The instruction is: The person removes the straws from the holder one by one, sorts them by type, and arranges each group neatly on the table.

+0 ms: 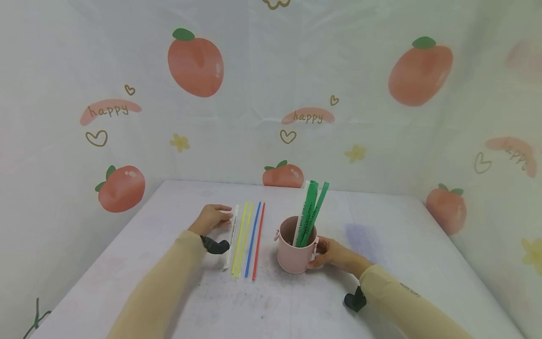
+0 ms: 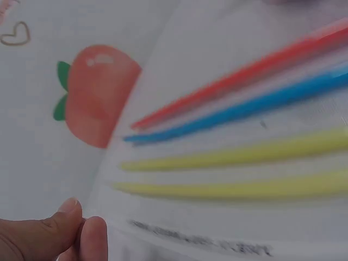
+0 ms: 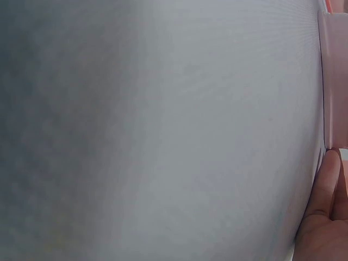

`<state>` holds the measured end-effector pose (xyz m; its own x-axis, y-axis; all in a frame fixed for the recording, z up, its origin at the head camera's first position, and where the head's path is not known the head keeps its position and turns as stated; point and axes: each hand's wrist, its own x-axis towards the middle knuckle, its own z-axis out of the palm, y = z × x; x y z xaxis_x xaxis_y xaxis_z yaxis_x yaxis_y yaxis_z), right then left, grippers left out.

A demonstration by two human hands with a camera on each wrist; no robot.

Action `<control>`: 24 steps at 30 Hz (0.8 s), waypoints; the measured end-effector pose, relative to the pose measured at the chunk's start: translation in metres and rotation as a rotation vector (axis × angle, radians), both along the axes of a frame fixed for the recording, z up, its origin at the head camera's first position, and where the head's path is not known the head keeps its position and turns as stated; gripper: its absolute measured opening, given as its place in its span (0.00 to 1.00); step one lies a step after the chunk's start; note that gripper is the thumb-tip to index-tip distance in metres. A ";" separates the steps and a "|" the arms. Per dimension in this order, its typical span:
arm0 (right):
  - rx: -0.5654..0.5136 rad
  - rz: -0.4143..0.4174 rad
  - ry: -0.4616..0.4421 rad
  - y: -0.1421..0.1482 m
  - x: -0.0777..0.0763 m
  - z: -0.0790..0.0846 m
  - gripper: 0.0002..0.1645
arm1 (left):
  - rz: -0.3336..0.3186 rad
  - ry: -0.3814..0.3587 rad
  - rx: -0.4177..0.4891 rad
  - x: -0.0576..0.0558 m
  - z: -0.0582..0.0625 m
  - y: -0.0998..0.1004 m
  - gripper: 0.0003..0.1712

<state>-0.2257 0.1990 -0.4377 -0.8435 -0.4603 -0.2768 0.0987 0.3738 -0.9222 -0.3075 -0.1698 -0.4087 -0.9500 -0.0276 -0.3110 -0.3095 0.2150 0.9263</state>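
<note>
My left hand (image 1: 213, 219) is at the upper end of a white paper-wrapped straw (image 1: 230, 242) lying on the table. Its thumb and fingertips come close together in the left wrist view, with no straw seen between them. To the right lie two yellow straws (image 1: 240, 238), a blue straw (image 1: 252, 240) and a red straw (image 1: 259, 240), side by side. My right hand (image 1: 338, 254) holds a small pink bucket (image 1: 295, 260) at its right side, by the handle. Several green-wrapped straws (image 1: 309, 214) and white ones lean upright inside it. Only the bucket's edge shows in the right wrist view.
The white table (image 1: 292, 301) carries faint stains and a purplish patch (image 1: 364, 238) to the right. A white curtain (image 1: 254, 61) printed with peaches rises behind and beside it. A dark green cord (image 1: 37, 315) shows at the lower left.
</note>
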 end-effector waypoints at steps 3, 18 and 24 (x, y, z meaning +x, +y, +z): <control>-0.001 0.003 0.002 0.000 0.001 0.000 0.43 | -0.018 0.028 0.057 0.001 0.014 0.004 0.26; -0.005 0.005 0.013 0.001 0.000 -0.003 0.45 | -0.226 0.190 0.122 0.020 0.092 0.048 0.24; 0.000 -0.001 0.015 0.000 0.000 -0.002 0.46 | -0.319 0.251 0.147 0.028 0.104 0.077 0.25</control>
